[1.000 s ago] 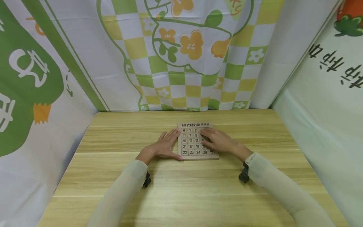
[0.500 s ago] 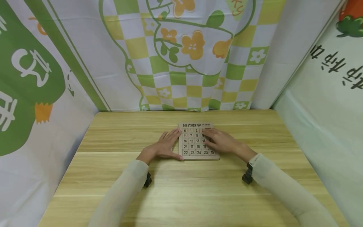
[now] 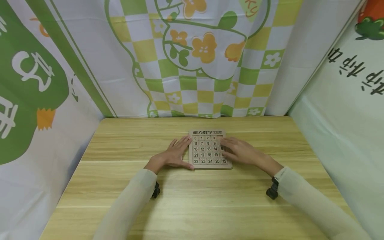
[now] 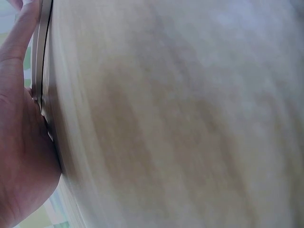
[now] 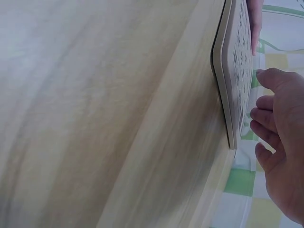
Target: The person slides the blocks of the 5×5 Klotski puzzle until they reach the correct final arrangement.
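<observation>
A wooden number sliding puzzle (image 3: 210,167) lies flat on the table, its numbered square tiles set in rows under a printed heading. Its top right slot (image 3: 220,137) shows as a darker recess beside tile 3. My left hand (image 3: 174,155) spreads along the puzzle's left edge, fingertips at the upper side and thumb at the lower left corner. In the left wrist view that thumb (image 4: 16,40) lies along the board's side. My right hand (image 3: 240,151) hovers over the right columns, covering some tiles; the right wrist view shows its fingers (image 5: 266,116) loosely bent above the board.
The light wood-grain table (image 3: 192,203) extends around the puzzle on all sides. A checked, flowered cloth (image 3: 204,83) hangs behind its far edge. Printed cloths stand at the left (image 3: 27,100) and right (image 3: 345,110). Both wrists wear black camera mounts.
My right hand has drawn back to the right, uncovering tiles 3 and 9 and the slot at the top right. The left hand stays in place along the puzzle's edge.
</observation>
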`<state>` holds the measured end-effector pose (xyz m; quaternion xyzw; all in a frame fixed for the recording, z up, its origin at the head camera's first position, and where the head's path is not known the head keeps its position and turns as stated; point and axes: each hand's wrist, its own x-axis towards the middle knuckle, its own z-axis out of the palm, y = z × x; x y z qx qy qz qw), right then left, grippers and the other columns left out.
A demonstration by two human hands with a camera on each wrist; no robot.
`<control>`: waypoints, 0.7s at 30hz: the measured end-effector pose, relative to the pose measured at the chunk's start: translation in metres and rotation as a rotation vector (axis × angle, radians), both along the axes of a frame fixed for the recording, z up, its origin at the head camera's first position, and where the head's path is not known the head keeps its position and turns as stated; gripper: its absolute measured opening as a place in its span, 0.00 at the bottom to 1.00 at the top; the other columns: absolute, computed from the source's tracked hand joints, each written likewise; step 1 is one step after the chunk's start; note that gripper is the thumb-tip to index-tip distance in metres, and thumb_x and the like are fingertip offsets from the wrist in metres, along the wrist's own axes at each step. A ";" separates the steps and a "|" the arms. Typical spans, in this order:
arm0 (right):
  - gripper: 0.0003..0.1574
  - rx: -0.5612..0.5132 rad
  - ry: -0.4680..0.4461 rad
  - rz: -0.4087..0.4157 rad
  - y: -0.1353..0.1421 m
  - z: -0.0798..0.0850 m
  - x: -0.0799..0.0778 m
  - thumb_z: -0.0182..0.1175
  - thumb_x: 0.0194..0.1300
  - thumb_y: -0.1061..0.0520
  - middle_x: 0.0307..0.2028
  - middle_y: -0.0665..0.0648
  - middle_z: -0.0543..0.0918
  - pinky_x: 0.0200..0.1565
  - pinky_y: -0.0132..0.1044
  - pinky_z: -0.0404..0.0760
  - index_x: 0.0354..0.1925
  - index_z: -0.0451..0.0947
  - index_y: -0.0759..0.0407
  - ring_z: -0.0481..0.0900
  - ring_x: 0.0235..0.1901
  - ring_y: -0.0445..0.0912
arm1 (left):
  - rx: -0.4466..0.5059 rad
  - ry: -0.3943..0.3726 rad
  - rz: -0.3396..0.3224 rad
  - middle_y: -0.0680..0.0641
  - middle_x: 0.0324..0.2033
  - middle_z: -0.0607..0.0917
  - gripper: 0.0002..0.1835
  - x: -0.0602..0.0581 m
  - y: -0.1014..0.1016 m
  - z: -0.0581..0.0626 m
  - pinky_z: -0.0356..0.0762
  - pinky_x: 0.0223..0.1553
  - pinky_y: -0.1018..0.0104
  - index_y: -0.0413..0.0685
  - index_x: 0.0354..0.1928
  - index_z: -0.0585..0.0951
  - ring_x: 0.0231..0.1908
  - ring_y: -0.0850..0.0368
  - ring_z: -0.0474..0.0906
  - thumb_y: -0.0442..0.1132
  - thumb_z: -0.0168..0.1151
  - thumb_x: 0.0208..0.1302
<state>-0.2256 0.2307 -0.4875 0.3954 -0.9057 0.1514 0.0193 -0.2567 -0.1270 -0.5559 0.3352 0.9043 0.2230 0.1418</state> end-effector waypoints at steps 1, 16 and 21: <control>0.35 0.002 0.003 0.003 0.001 0.000 0.002 0.65 0.75 0.51 0.69 0.74 0.75 0.70 0.65 0.72 0.71 0.73 0.71 0.75 0.68 0.69 | -0.004 0.001 -0.001 0.48 0.86 0.34 0.77 0.000 0.000 0.000 0.23 0.81 0.42 0.52 0.87 0.37 0.84 0.51 0.28 0.87 0.63 0.48; 0.35 0.018 0.000 0.055 0.011 0.000 0.044 0.66 0.75 0.50 0.70 0.69 0.77 0.69 0.64 0.74 0.71 0.74 0.68 0.75 0.68 0.67 | 0.010 -0.015 -0.004 0.47 0.86 0.34 0.76 0.003 0.000 0.006 0.22 0.81 0.39 0.51 0.87 0.37 0.85 0.49 0.28 0.85 0.64 0.50; 0.36 0.011 0.000 0.060 0.014 -0.004 0.057 0.67 0.75 0.49 0.71 0.67 0.76 0.70 0.63 0.73 0.72 0.74 0.66 0.74 0.70 0.66 | -0.004 -0.012 -0.006 0.48 0.86 0.33 0.77 0.002 0.000 0.004 0.21 0.81 0.42 0.52 0.87 0.36 0.84 0.51 0.27 0.86 0.64 0.49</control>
